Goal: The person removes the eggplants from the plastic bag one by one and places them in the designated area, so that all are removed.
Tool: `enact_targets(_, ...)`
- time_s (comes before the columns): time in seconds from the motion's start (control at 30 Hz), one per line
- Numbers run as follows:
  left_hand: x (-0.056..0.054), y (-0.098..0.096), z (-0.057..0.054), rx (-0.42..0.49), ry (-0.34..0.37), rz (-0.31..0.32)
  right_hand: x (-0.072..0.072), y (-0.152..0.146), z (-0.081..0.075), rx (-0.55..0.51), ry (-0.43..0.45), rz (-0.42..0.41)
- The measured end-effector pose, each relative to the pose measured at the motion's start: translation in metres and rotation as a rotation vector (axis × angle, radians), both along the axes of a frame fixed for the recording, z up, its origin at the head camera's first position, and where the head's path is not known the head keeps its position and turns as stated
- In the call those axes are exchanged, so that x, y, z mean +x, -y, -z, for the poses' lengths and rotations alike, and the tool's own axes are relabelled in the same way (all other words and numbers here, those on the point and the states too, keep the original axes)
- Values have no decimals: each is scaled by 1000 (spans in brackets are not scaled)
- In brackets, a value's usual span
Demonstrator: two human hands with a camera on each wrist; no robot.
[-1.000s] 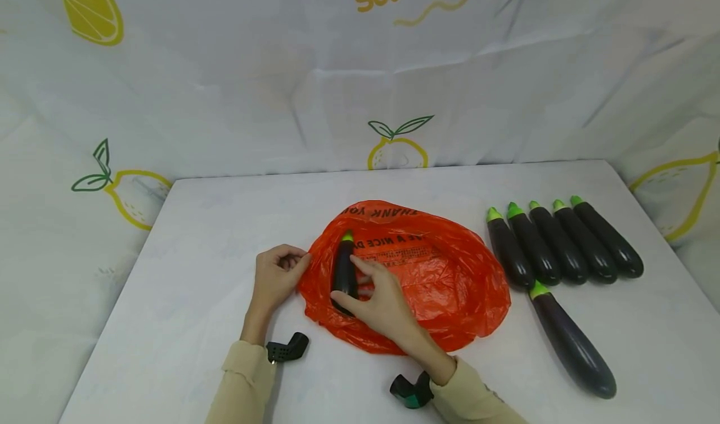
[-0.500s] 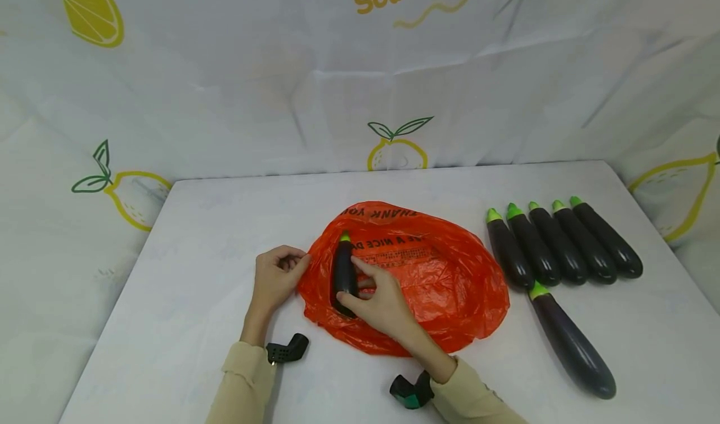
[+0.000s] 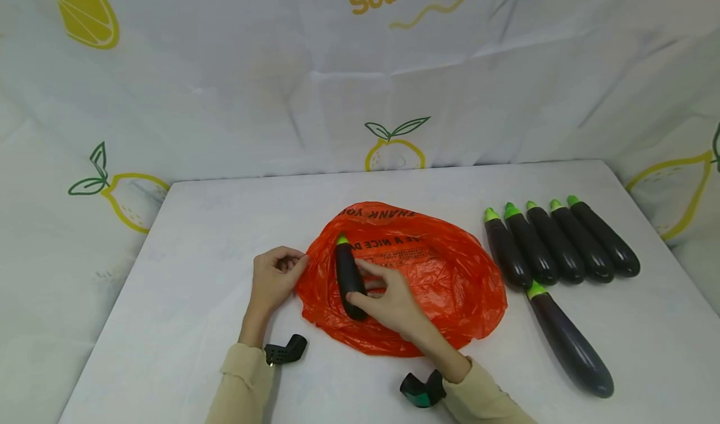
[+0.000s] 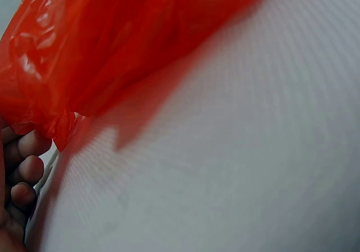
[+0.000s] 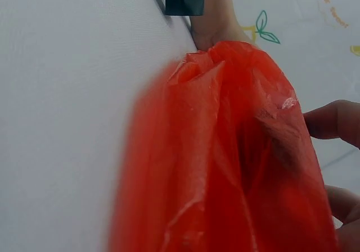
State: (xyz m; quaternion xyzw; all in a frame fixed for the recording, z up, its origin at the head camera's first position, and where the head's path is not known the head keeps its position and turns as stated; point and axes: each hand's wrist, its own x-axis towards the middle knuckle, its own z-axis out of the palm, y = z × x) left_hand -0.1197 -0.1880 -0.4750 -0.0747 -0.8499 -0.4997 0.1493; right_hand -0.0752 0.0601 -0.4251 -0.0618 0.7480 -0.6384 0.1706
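Observation:
A red plastic bag [image 3: 450,292] with black print lies on the white table with its mouth spread wide. At its left rim my left hand [image 3: 277,278] pinches the plastic; in the left wrist view the bag [image 4: 112,49] hangs over the curled fingers [image 4: 28,167]. Inside the bag's left part is a dark eggplant [image 3: 350,277] with a green stem, tilted a little. My right hand [image 3: 396,302] reaches in over the near rim and holds this eggplant, thumb on its lower part and fingers along its right side. The bag hides most of the grip in the right wrist view.
Right of the bag, several eggplants [image 3: 562,246] lie side by side, stems toward the far edge. One more eggplant [image 3: 570,343] lies nearer, slanting, its stem against the row. Behind the table hangs a white cloth [image 3: 242,80] with lemon drawings.
The eggplant in the bag has tilted, its lower end shifting right along with my right hand. The left hand stays at the bag's rim.

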Motion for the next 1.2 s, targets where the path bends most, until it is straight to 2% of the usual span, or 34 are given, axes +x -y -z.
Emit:
enact_targets(0.37, 1, 3, 1, 9, -1, -5, 3, -14, -13, -36, 109, 13)
enact_targets(1.2, -1, 1, 1, 7, 4, 5, 19, -43, -38, 29, 1, -47)
